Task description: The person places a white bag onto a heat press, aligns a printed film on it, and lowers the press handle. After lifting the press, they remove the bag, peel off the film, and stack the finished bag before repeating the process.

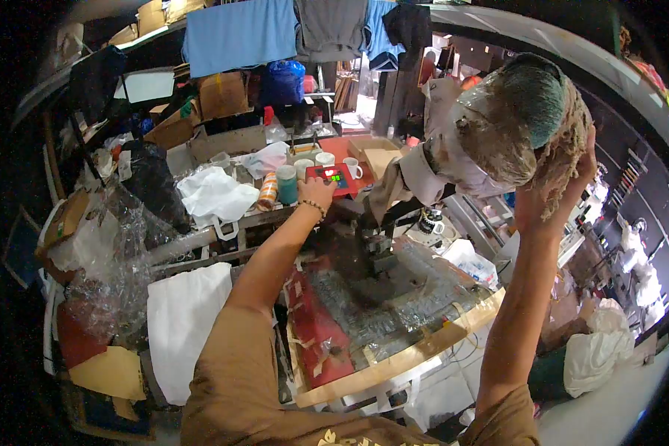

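My left hand, a beaded bracelet at its wrist, touches the lower left of a red control box with a lit digital display; its fingers are spread and hold nothing. At the upper right, my right hand is raised and wrapped round the far side of a bulky part bound in plastic, frayed brown cloth and green cord. Most of its fingers are hidden behind the cloth. Below, between my arms, lies a flat platen covered in worn plastic and tape. White mugs stand beside the box.
An orange patterned cup and a green cylinder stand left of the box, near a white plastic bag. White cloth hangs at lower left beside crumpled clear plastic. Garments hang overhead.
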Available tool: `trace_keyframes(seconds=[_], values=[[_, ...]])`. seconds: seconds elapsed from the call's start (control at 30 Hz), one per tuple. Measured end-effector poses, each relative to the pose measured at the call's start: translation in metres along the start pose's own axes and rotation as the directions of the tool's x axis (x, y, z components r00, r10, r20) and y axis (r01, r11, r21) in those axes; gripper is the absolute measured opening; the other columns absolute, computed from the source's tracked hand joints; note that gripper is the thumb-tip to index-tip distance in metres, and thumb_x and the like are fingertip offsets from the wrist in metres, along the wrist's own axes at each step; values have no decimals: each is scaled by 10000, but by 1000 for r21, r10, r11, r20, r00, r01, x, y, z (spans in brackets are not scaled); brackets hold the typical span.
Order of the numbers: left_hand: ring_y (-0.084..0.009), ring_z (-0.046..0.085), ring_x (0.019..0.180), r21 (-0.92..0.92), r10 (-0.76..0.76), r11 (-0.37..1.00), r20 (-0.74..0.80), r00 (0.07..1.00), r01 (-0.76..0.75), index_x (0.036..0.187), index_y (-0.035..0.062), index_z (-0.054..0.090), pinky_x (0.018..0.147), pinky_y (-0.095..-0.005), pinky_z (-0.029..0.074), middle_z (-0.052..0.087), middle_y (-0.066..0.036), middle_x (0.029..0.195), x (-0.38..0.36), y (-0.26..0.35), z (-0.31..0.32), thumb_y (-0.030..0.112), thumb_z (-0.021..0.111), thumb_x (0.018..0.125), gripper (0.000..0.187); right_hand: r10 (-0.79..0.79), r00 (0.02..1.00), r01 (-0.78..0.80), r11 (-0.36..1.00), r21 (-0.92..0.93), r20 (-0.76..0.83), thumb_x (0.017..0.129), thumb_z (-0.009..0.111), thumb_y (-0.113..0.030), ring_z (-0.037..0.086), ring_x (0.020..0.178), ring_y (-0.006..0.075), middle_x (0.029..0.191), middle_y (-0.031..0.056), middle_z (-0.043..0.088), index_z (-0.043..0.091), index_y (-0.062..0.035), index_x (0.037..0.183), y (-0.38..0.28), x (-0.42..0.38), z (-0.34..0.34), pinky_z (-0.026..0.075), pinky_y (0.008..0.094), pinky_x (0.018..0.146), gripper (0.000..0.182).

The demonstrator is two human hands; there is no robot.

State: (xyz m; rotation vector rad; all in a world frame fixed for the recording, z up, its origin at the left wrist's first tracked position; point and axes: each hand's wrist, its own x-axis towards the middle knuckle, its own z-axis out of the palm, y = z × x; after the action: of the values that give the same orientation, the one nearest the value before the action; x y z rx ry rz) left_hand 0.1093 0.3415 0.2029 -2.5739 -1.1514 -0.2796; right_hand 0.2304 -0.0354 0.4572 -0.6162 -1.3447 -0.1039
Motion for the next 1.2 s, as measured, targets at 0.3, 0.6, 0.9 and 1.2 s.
trace_keyframes(seconds=[0.3, 0.6, 0.9, 1.2], values=[[-318, 601, 1138, -73, -21, 997, -43, 999, 18, 1294, 331, 569, 898, -539, 454, 588, -93, 1197, -7, -5, 4, 233, 566, 943, 364, 75, 993, -114, 822, 559, 93, 1009, 546, -215, 408, 1392, 231, 1544, 73, 365, 300, -117, 1499, 5, 5, -14, 315, 423, 1173, 557], [-353, 614, 1092, -228, -15, 974, -46, 999, 4, 1504, 332, 344, 888, -572, 494, 561, -153, 1177, -41, -19, 9, 119, 720, 787, 837, 54, 998, -45, 930, 364, -14, 853, 702, 61, 363, 1421, 255, 1561, 130, 312, 182, -150, 1535, 8, 0, -8, 307, 432, 1178, 882], [-391, 647, 1079, -243, -52, 967, 95, 994, 73, 1501, 306, 337, 911, -597, 486, 620, -176, 1195, -35, -12, -13, 127, 693, 816, 792, -8, 936, 23, 999, 39, -352, 1009, 491, -442, 494, 1319, 226, 1432, 97, 506, 428, -85, 1458, -3, 3, 26, 374, 392, 1136, 577], [-332, 708, 974, -76, -1, 997, 85, 996, 8, 1489, 302, 351, 813, -527, 517, 707, -159, 1057, -16, -12, 1, 192, 602, 901, 649, 102, 958, -284, 449, 847, 267, 930, 654, -41, 445, 1354, 277, 1520, 102, 385, 256, -100, 1507, 6, 17, -15, 358, 422, 1141, 703]])
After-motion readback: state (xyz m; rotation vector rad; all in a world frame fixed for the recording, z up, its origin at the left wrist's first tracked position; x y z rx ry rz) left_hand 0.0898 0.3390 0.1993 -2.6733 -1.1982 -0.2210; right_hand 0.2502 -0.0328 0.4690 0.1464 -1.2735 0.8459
